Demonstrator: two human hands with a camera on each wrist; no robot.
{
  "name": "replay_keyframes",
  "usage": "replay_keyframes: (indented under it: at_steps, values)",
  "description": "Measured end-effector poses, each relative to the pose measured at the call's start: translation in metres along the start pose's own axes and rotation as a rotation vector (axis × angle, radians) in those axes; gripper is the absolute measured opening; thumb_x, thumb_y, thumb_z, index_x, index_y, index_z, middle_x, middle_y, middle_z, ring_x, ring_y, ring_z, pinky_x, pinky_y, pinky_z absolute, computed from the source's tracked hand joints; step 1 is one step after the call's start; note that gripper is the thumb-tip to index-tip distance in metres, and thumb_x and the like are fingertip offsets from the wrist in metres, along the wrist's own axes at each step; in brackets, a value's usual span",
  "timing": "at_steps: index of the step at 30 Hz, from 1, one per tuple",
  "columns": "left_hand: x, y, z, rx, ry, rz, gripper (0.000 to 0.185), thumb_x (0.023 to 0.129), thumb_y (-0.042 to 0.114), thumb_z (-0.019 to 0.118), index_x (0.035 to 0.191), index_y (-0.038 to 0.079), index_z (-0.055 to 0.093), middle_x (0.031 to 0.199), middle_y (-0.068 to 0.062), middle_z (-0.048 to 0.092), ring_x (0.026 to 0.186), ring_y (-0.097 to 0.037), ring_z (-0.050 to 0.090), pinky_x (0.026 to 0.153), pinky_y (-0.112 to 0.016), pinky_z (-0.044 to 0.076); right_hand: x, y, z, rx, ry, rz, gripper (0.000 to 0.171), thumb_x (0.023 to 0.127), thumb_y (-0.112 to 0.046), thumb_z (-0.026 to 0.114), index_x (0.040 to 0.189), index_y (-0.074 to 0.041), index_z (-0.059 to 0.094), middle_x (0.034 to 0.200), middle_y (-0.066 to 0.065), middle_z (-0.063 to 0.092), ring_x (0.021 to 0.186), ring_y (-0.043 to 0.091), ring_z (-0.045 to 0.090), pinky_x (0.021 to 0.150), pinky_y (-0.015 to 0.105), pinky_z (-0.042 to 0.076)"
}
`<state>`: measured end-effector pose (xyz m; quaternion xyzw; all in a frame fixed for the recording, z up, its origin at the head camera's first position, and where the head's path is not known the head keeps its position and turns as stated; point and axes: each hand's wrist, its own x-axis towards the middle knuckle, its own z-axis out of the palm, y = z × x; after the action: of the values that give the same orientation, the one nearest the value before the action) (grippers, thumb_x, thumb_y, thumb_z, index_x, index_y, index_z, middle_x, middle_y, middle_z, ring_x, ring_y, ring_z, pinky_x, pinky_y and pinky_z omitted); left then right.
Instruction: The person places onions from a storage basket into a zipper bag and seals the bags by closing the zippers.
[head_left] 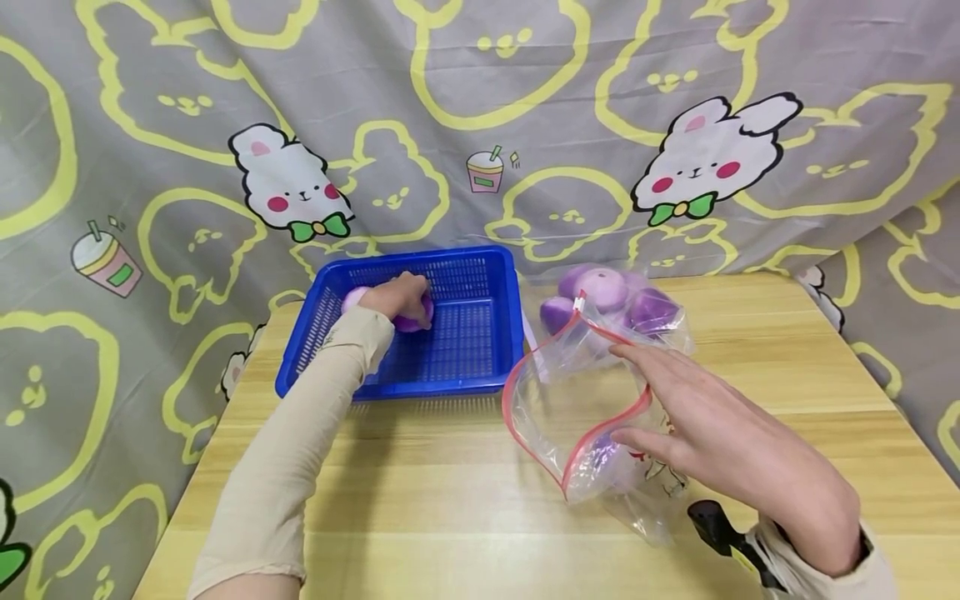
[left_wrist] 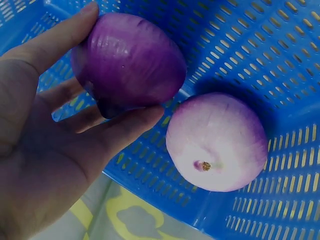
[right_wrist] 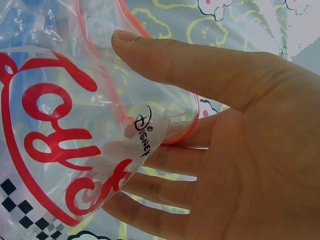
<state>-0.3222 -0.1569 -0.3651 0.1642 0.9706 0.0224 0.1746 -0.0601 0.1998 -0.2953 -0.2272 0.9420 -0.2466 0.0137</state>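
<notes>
We are seeing the left hand (left_wrist: 45,150) gripping a purple onion (left_wrist: 127,62) inside the blue basket (head_left: 480,350) (a paler onion (left_wrist: 216,142) beside it); right of the basket, the right hand (head_left: 720,442), fingers relaxed, is touching a clear zip bag (head_left: 570,408).

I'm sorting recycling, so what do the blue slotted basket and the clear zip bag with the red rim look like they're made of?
The blue slotted basket looks like rigid moulded plastic, slightly glossy, with even rows of slots. The clear zip bag seems thin, soft plastic film: see-through, shiny and crinkled, with a red zip strip and red printed lettering.
</notes>
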Motion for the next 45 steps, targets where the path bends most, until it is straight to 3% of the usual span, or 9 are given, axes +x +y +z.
replay_keyframes:
  at_steps: [8, 15, 21, 30, 35, 45]
  values:
    - [0.004, 0.003, -0.001, 0.008, 0.051, 0.029, 0.047, 0.078, 0.025, 0.085, 0.113, 0.000, 0.067, 0.108, -0.017, 0.066, 0.096, -0.031, 0.064, 0.085, -0.042, 0.054, -0.001, 0.000, -0.002, -0.003, 0.003, 0.002, 0.088, 0.088, -0.039, 0.075, 0.158, -0.023, 0.025, 0.155, 0.003, 0.039, 0.140, 0.031, 0.038, 0.107, 0.060, 0.036]
    - [0.002, 0.015, -0.006, 0.022, 0.161, 0.165, 0.052, 0.080, 0.026, 0.084, 0.120, -0.001, 0.065, 0.109, -0.017, 0.066, 0.096, -0.033, 0.065, 0.085, -0.044, 0.054, -0.001, 0.001, -0.001, -0.012, 0.021, -0.010, 0.087, 0.089, -0.041, 0.075, 0.158, -0.020, 0.026, 0.155, 0.005, 0.039, 0.140, 0.031, 0.039, 0.108, 0.058, 0.037]
    - [-0.004, 0.023, -0.010, 0.045, 0.202, 0.218, 0.049, 0.080, 0.025, 0.085, 0.118, 0.002, 0.066, 0.106, -0.015, 0.067, 0.095, -0.033, 0.065, 0.085, -0.045, 0.054, -0.002, 0.000, -0.002, -0.007, 0.010, -0.002, 0.089, 0.088, -0.037, 0.077, 0.158, -0.021, 0.025, 0.154, 0.004, 0.040, 0.140, 0.031, 0.038, 0.108, 0.058, 0.037]
    - [-0.023, 0.037, -0.015, 0.070, 0.248, 0.312, 0.054, 0.080, 0.025, 0.085, 0.123, 0.001, 0.064, 0.107, -0.013, 0.067, 0.095, -0.026, 0.065, 0.086, -0.041, 0.054, -0.003, -0.001, -0.003, -0.005, 0.005, 0.003, 0.089, 0.087, -0.040, 0.076, 0.158, -0.020, 0.026, 0.155, 0.005, 0.038, 0.140, 0.032, 0.038, 0.107, 0.060, 0.037]
    - [-0.034, 0.043, -0.020, 0.071, 0.263, 0.322, 0.051, 0.081, 0.025, 0.084, 0.122, 0.002, 0.064, 0.104, -0.011, 0.067, 0.093, -0.025, 0.064, 0.084, -0.039, 0.054, -0.003, -0.001, -0.002, -0.011, 0.007, -0.006, 0.089, 0.088, -0.039, 0.076, 0.158, -0.019, 0.025, 0.155, 0.006, 0.039, 0.140, 0.032, 0.039, 0.107, 0.059, 0.037]
    - [-0.061, 0.054, -0.022, 0.045, 0.311, 0.368, 0.065, 0.084, 0.033, 0.081, 0.135, 0.001, 0.058, 0.123, -0.013, 0.066, 0.111, -0.027, 0.062, 0.098, -0.042, 0.050, -0.005, -0.001, -0.002, -0.032, 0.051, -0.068, 0.087, 0.090, -0.042, 0.073, 0.158, -0.023, 0.023, 0.157, 0.003, 0.036, 0.139, 0.029, 0.040, 0.107, 0.055, 0.038]
